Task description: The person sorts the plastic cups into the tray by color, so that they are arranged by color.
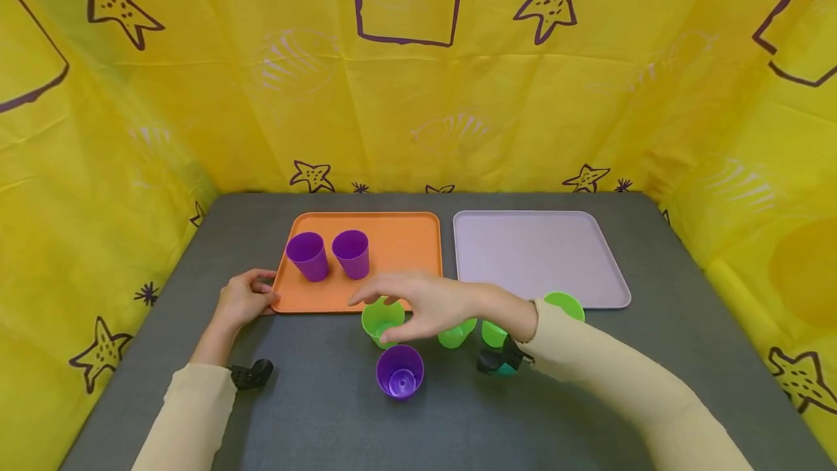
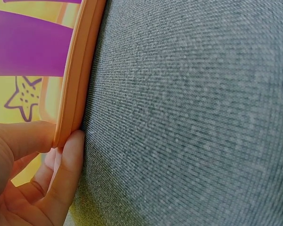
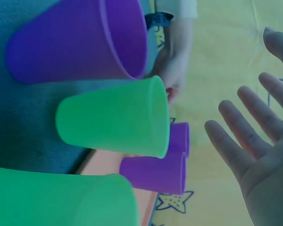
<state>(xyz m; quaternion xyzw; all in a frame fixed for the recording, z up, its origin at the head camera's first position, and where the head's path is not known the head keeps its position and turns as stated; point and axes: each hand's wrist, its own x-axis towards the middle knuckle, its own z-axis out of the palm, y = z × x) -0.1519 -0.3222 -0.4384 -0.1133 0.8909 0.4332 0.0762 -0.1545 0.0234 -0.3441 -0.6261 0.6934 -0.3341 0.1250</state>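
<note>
My left hand (image 1: 243, 299) pinches the left front corner of the orange tray (image 1: 405, 238); in the left wrist view the thumb lies on top of the rim and fingers are beneath it. Two purple cups (image 1: 309, 259) stand upright on that tray's left half. My right hand (image 1: 425, 305), fingers spread and holding nothing, hovers over a green cup (image 1: 379, 324) just in front of the tray. Closer to me stands another purple cup (image 1: 400, 376). In the right wrist view the fingers are apart from the green cup (image 3: 108, 117) and the purple cup (image 3: 70, 47).
A pale lilac tray (image 1: 536, 253) lies to the right of the orange one. More green cups (image 1: 454, 336) stand in front of it, partly hidden under my right forearm. Yellow patterned cloth (image 1: 405, 107) rises behind and beside the dark table (image 1: 314, 413).
</note>
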